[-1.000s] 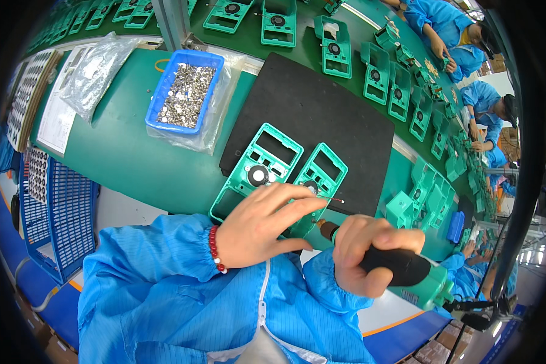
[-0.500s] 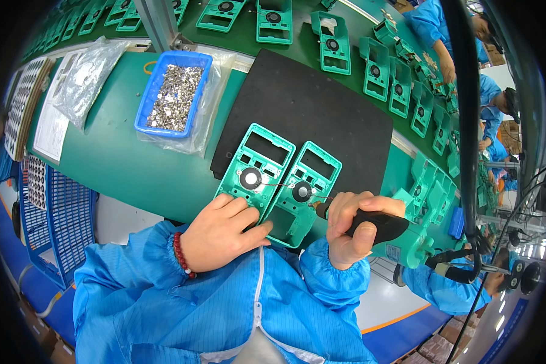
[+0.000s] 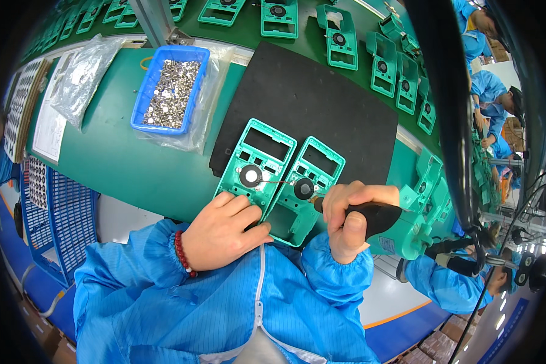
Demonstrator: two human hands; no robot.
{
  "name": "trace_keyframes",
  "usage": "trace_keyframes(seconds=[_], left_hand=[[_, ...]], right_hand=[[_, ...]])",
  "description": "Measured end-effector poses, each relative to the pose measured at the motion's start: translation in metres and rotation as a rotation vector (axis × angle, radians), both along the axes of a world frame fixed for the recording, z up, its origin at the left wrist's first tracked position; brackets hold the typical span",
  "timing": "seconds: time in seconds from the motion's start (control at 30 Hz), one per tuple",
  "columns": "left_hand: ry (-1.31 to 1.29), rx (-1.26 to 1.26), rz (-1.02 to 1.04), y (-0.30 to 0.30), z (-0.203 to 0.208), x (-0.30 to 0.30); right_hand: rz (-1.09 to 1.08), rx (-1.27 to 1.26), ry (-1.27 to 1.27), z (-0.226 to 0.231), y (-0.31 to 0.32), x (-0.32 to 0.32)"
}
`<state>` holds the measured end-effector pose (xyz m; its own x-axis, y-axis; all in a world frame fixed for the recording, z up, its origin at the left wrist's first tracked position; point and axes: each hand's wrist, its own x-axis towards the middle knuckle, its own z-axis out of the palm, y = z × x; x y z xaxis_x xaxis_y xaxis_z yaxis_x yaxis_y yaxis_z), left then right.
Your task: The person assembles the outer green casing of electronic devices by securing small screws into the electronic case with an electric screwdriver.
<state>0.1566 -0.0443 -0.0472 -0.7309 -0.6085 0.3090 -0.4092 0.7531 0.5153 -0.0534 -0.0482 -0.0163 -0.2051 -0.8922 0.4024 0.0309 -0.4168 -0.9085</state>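
Observation:
Two green plastic housings lie side by side on the black mat's near edge. A round speaker (image 3: 250, 176) with a pale centre sits in the left housing (image 3: 267, 125). The right housing (image 3: 314, 144) carries a darker speaker (image 3: 304, 188), and a thin red wire runs between the two. My left hand (image 3: 224, 230) grips the near end of the left housing, fingers curled over its inner edge. In my right hand (image 3: 352, 218) is an electric screwdriver (image 3: 379, 217) with a black grip and green body. Its tip points left, close beside the right speaker; whether it touches a screw is hidden.
A blue bin (image 3: 141, 112) of small metal screws stands on a clear bag at left, near another plastic bag (image 3: 88, 76). The black mat (image 3: 315, 91) covers the middle. More green housings (image 3: 279, 27) line the far belt. Co-workers in blue (image 3: 491, 91) are at right.
The screwdriver and my right hand have shifted slightly, the tip staying by the right speaker. My left hand keeps its hold. Some housings on the far belt sit further right in view.

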Motion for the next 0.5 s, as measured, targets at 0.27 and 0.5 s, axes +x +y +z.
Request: trace_keyframes(seconds=[0.27,0.5], left_hand=[[-0.053,-0.044,-0.037,-0.005,0.004,-0.001],[-0.180,-0.101,-0.104,0.003,-0.001,-0.002]], right_hand=[[0.026,-0.054,-0.062,-0.006,-0.007,-0.004],[-0.439,-0.154,0.263,-0.021,0.008,0.013]])
